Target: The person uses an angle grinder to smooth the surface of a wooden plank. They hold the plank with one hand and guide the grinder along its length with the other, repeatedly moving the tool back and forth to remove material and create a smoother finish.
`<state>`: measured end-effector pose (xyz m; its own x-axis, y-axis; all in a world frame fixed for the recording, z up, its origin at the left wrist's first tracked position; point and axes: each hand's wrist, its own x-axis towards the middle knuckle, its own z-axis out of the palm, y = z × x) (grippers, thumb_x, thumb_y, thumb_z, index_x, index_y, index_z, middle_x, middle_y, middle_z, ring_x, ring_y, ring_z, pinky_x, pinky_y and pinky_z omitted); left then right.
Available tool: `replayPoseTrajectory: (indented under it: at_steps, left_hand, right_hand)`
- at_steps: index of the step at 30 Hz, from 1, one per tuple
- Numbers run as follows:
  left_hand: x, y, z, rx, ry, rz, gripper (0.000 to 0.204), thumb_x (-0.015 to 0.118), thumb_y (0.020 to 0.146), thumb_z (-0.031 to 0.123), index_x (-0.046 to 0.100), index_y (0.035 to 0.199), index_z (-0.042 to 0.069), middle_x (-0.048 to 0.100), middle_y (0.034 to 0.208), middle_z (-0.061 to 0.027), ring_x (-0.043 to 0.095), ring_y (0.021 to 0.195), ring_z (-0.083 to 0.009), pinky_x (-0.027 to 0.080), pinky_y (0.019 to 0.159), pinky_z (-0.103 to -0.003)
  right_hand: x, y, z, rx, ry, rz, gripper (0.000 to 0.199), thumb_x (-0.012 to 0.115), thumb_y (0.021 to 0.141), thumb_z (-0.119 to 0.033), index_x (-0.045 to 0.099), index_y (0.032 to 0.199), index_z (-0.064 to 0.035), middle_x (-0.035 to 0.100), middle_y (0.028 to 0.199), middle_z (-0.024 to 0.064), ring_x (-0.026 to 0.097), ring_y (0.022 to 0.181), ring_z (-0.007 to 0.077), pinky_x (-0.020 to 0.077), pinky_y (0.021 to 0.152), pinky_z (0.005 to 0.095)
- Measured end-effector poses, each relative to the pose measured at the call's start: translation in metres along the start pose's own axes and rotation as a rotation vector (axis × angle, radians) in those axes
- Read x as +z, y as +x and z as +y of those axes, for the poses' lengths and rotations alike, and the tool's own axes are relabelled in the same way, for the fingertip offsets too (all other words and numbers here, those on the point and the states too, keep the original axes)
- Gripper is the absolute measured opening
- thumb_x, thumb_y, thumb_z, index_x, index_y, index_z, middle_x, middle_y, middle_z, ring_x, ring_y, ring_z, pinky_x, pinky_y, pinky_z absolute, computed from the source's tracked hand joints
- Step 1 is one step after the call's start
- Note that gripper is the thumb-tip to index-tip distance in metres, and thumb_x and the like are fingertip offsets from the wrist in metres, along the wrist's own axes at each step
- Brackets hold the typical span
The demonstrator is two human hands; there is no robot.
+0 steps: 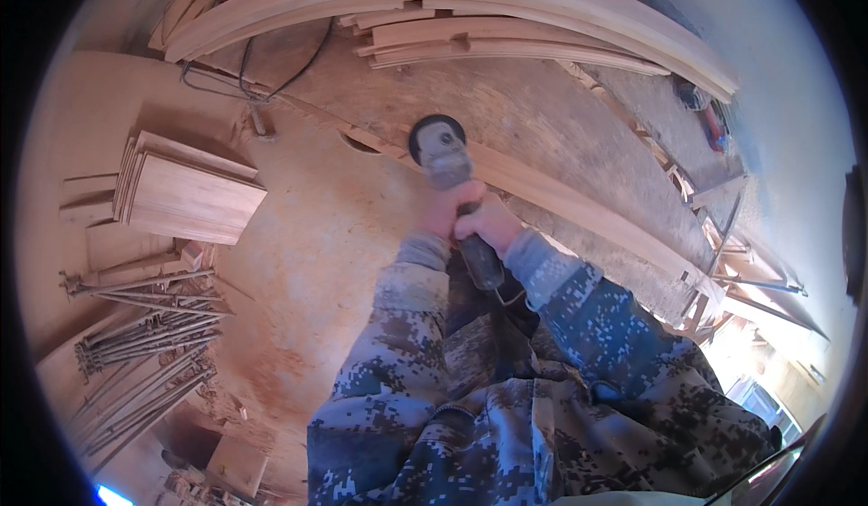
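I grip angle grinder with both hands: left hand, right hand, fingers clamped on body. Disc on long plank edge at 12 o'clock. Sanding pass in hand; next needs steady slide along edge.

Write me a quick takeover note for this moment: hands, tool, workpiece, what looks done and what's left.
Left hand and right hand: both closed around the angle grinder, one beside the other.
Grinder disc sits on the edge of the long curved wooden strip lying across the bench.
More curved strips are stacked at the far side; flat boards lie to the left.
Done: sawdust covers the bench, so sanding appears underway.
Left: cannot tell how much of the strip remains.
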<state>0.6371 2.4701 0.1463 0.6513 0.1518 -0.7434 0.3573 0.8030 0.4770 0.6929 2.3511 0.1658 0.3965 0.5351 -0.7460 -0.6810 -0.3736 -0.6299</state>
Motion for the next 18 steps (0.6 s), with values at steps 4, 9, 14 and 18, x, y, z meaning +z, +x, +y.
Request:
replayPoseTrajectory:
  at_steps: [4,9,14,18]
  left_hand:
    - [-0.010,0.009,0.007,0.002,0.064,0.066,0.023,0.083,0.079,0.014,0.074,0.097,0.003,0.072,0.088,-0.0055,0.069,0.075,-0.0189,0.057,0.070,-0.035]
    - [0.021,-0.012,-0.031,0.071,0.099,-0.013,0.023,0.083,0.079,0.014,0.073,0.097,0.004,0.071,0.088,-0.0047,0.068,0.076,-0.0183,0.056,0.072,-0.035]
    - [0.033,-0.012,-0.076,-0.025,0.120,-0.120,0.025,0.082,0.079,0.012,0.071,0.100,0.004,0.070,0.090,-0.0040,0.068,0.077,-0.0186,0.057,0.074,-0.036]
    - [0.034,-0.007,-0.115,-0.030,0.219,-0.158,0.029,0.080,0.080,0.010,0.069,0.106,0.004,0.070,0.093,-0.0042,0.068,0.081,-0.0185,0.056,0.075,-0.035]
  right_hand:
    - [0.005,0.009,-0.004,0.034,-0.001,-0.015,0.043,0.077,0.064,-0.001,0.069,0.107,0.0001,0.071,0.090,0.0091,0.070,0.079,0.0206,0.0582,0.069,0.0360]
    - [-0.023,-0.025,0.016,0.013,0.014,0.023,0.045,0.078,0.062,0.000,0.069,0.106,-0.0011,0.072,0.089,0.0078,0.069,0.080,0.0195,0.0585,0.071,0.0350]
    - [-0.057,-0.049,0.059,-0.020,-0.143,0.088,0.039,0.077,0.064,0.002,0.073,0.102,-0.0008,0.073,0.089,0.0058,0.068,0.084,0.0162,0.0560,0.076,0.0325]
    - [-0.079,-0.069,0.090,-0.146,0.000,0.132,0.037,0.077,0.064,0.000,0.073,0.102,-0.0006,0.073,0.089,0.0058,0.067,0.085,0.0154,0.0552,0.081,0.0313]
